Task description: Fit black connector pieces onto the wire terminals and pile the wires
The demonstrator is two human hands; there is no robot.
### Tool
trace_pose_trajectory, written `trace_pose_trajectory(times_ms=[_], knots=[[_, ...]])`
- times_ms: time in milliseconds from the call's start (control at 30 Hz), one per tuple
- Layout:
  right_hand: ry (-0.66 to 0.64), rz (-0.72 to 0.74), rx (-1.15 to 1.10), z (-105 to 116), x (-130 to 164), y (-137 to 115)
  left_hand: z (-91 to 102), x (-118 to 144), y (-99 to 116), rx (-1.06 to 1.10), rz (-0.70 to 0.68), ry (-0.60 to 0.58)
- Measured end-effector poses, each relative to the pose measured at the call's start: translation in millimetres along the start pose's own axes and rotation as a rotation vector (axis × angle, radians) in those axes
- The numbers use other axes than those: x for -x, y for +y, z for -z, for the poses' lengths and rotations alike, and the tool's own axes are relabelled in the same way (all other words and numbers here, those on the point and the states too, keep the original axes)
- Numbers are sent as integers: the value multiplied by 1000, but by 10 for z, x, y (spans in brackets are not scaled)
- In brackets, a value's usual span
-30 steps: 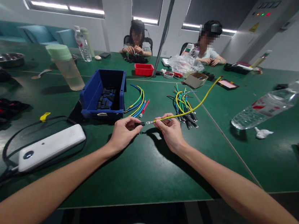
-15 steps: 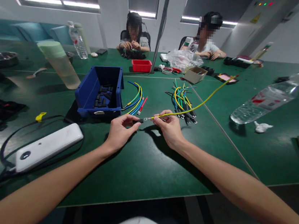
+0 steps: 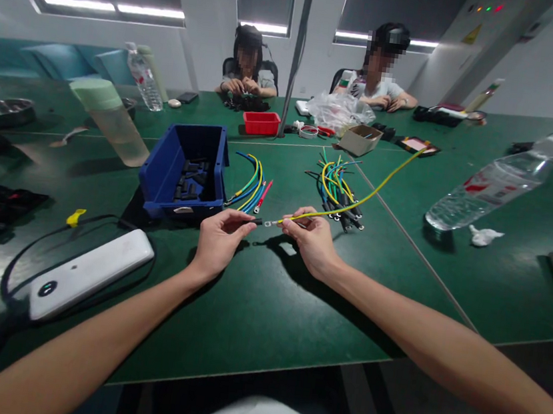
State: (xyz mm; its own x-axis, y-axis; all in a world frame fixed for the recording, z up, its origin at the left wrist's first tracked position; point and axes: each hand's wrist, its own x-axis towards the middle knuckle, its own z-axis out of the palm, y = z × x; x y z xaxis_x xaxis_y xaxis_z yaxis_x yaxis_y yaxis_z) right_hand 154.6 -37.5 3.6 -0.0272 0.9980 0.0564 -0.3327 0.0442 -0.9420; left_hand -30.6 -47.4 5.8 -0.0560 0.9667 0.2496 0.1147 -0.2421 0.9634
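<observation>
My right hand (image 3: 315,244) pinches a yellow wire (image 3: 373,193) close to its metal ring terminal (image 3: 271,223), which points left. The wire's free end curves up and away to the right. Between the thumb and fingers of my left hand (image 3: 222,239) is a small black sleeve (image 3: 257,221), mostly covered by the fingers. A narrow gap separates the sleeve's end from the terminal. Just beyond my left hand stands a blue bin (image 3: 151,181) with black sleeves (image 3: 192,180) inside. Behind my right hand lies a bunch of wires (image 3: 335,180) with black-sleeved ends.
Several loose wires (image 3: 254,184) lie right of the bin. A white power bank (image 3: 91,273) with a black cable sits front left. Bottles stand at both sides, one a clear water bottle (image 3: 493,186). Farther back are a red tray (image 3: 260,123), a pole (image 3: 298,55) and two seated people.
My left hand has shifted slightly left, and less of the black sleeve shows past its fingers. The yellow wire's far end has dipped a little to the left.
</observation>
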Motion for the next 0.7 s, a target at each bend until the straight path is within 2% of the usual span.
trace_pose_trajectory(times_ms=[700], knots=[[12, 3, -65, -33, -3, -17, -7, 20, -51, 24, -33, -23]])
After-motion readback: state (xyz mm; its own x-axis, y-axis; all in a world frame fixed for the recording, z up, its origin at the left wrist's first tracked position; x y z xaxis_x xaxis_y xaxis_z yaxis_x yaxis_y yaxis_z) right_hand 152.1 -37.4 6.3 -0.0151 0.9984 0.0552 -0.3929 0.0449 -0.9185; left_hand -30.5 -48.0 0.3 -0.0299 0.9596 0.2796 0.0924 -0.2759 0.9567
